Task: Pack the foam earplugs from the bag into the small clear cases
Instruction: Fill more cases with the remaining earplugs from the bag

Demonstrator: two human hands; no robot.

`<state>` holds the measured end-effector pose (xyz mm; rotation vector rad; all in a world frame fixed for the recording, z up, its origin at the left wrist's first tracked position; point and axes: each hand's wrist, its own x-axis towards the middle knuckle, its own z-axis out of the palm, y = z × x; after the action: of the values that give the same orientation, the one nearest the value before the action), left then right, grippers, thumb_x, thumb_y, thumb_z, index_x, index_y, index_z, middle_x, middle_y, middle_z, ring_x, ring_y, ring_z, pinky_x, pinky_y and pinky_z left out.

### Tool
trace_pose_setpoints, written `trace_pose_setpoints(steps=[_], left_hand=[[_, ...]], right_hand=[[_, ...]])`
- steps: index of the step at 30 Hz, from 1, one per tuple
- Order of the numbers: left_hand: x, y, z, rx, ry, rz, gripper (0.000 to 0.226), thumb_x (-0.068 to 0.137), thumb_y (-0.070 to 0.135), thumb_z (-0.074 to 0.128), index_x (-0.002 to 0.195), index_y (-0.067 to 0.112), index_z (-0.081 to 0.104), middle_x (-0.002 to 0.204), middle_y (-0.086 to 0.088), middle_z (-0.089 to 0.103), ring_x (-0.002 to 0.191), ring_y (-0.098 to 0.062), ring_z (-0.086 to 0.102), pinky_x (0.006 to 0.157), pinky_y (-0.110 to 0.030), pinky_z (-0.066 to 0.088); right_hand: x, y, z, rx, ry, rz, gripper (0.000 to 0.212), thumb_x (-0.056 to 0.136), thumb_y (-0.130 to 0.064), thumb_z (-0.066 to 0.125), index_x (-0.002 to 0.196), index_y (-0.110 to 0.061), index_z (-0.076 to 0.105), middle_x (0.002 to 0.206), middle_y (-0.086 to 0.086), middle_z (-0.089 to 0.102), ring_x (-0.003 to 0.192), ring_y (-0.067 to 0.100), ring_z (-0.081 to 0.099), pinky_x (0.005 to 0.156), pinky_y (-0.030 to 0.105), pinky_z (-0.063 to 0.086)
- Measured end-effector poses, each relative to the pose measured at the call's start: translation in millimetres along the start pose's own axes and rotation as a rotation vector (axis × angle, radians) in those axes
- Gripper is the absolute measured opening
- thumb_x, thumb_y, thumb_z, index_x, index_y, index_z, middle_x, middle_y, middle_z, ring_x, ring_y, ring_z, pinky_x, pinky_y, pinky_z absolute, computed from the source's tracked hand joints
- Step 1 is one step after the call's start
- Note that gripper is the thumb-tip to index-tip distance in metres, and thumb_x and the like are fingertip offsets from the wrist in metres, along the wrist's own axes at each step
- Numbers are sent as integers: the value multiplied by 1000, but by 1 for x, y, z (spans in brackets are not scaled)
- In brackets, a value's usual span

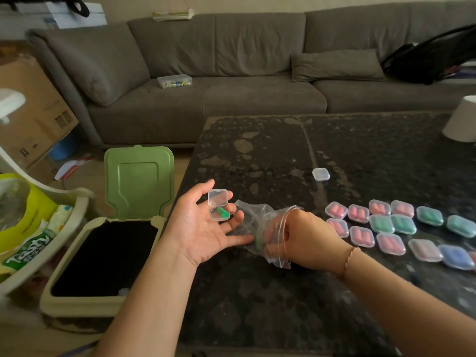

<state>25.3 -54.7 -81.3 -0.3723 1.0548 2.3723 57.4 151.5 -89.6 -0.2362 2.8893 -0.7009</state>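
Open case with green earplug cradled on spread left hand; right hand buried in bag, grip hidden.

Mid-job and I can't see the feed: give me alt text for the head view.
The left hand lies palm up, carrying an open clear case with one green earplug inside, while the right hand reaches into the plastic bag. Filled cases lie in rows on the dark table.

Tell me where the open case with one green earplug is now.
In the head view, left of centre, the open case lies on the fingers of the left hand, just left of the bag.
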Motion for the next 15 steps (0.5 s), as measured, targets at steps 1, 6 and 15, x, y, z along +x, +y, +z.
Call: trace_pose_setpoints(steps=[1,6,15], left_hand=[[0,0,0,1,-1,-3,43,85,44,62,110,9,63,76,-9,59,83,-28,63,101,-73,36],[0,-1,1,10,2,-5,43,84,44,63,108,8,64,77,-9,60,87,-29,63,101,-74,35],[-3,0,4,0,-27,10,44,80,43,64,107,8,65,77,-9,61,89,-29,65,103,-78,28]], right_hand=[[-1,1,-3,8,-33,-16,24,77,-51,72,88,-30,70,80,-11,67,74,8,64,71,29,55],[-7,17,-19,24,-126,-41,19,80,-41,72,94,-29,71,83,-7,69,76,9,66,69,27,56],[-32,26,-62,152,-202,-80,25,97,-29,55,89,-48,70,58,-6,63,53,1,55,62,17,44]])
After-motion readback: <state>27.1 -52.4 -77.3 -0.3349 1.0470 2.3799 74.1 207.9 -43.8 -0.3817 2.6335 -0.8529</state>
